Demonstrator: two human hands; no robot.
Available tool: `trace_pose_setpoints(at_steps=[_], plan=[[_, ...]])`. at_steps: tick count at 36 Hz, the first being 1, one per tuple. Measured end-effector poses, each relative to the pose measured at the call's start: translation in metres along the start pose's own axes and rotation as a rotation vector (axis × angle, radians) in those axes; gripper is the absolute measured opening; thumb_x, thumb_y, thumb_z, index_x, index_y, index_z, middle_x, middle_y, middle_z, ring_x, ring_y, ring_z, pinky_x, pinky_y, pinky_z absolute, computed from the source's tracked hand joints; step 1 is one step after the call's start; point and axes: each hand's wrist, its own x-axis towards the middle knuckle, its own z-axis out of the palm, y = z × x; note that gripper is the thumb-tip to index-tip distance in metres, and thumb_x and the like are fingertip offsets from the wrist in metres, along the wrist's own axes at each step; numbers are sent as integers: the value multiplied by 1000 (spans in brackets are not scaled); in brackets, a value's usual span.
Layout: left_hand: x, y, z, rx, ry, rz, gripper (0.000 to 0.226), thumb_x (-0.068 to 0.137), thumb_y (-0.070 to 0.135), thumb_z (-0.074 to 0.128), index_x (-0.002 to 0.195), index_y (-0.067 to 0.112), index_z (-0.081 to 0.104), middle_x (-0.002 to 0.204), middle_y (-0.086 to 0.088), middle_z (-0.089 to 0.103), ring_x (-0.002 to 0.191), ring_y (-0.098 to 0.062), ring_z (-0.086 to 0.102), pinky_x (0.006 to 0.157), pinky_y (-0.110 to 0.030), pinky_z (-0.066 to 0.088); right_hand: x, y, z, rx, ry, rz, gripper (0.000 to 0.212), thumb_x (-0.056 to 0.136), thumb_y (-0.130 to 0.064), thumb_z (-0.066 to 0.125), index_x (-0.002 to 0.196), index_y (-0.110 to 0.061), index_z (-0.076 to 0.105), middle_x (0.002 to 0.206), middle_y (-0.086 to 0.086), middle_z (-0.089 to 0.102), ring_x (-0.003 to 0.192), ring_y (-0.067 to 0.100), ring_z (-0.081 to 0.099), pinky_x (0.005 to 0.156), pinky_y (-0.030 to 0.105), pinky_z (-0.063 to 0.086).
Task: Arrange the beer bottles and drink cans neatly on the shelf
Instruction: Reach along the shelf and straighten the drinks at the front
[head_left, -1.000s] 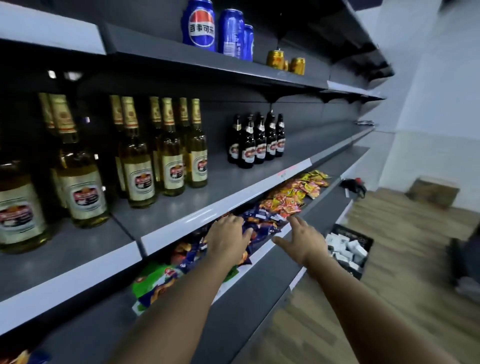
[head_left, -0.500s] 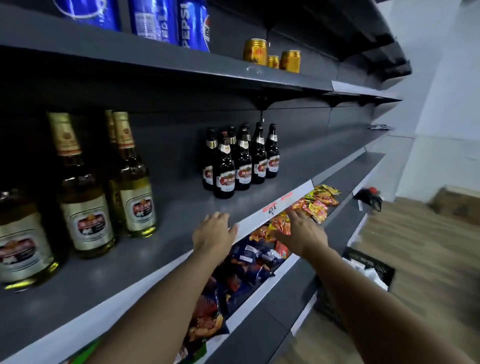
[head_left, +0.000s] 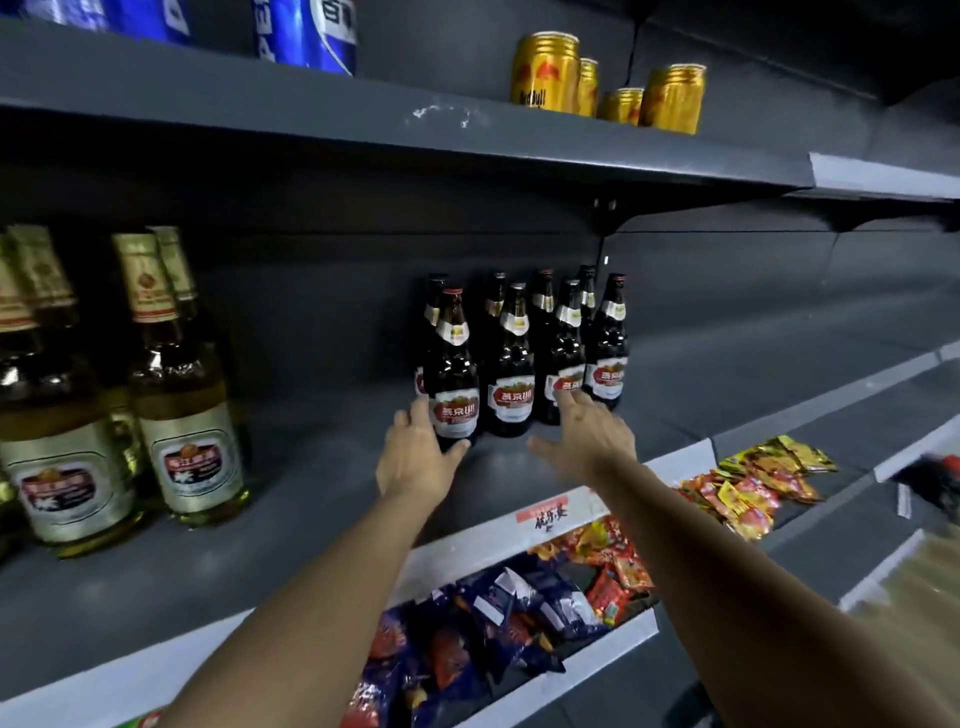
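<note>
Head camera looked down over snack packets (head_left: 498, 623) in the lowest tray, closest to the viewer, with both bare forearms stretched above them. Further in, the left hand (head_left: 415, 457) reached the grey middle shelf (head_left: 311, 499), fingers spread wide, thumb and fingers touching the base of the leftmost front dark beer bottle (head_left: 453, 374) without closing around it. The right hand (head_left: 584, 436) was open too, fingers straight, their tips at the label of another dark bottle (head_left: 566, 358) in the same upright cluster. Off to the left stood pale beer bottles (head_left: 182, 395), well apart from the dark ones. On the top shelf (head_left: 363, 119), farthest back, sat gold cans (head_left: 545, 73) and blue cans (head_left: 306, 34).
</note>
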Motion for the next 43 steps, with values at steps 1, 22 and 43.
trace_pose_setpoints(at_steps=[1, 22, 43], plan=[[7, 1, 3, -40, 12, -21, 78, 85, 40, 70, 146, 22, 25, 140, -8, 38, 129, -28, 41, 89, -42, 45, 10, -2, 2, 8, 11, -14, 77, 89, -57, 53, 148, -13, 26, 148, 9, 37, 132, 29, 40, 99, 41, 41], [85, 30, 55, -505, 254, -259, 102, 64, 47, 84, 142, 23, 23, 127, -3, 58, 116, -21, 56, 86, -34, 47, 115, -26, 32, 354, 135, 58, 97, 82, -54, 66, 150, -8, 14, 146, 9, 32, 133, 27, 34, 94, 38, 43], [2, 38, -1, -351, 485, -350, 66, 64, 40, 86, 106, 14, 43, 112, -12, 63, 102, -32, 62, 80, -37, 49, 47, -26, 17, 546, 117, -143, 89, 78, -54, 70, 146, -26, 21, 136, 4, 46, 114, 30, 57, 80, 38, 46]])
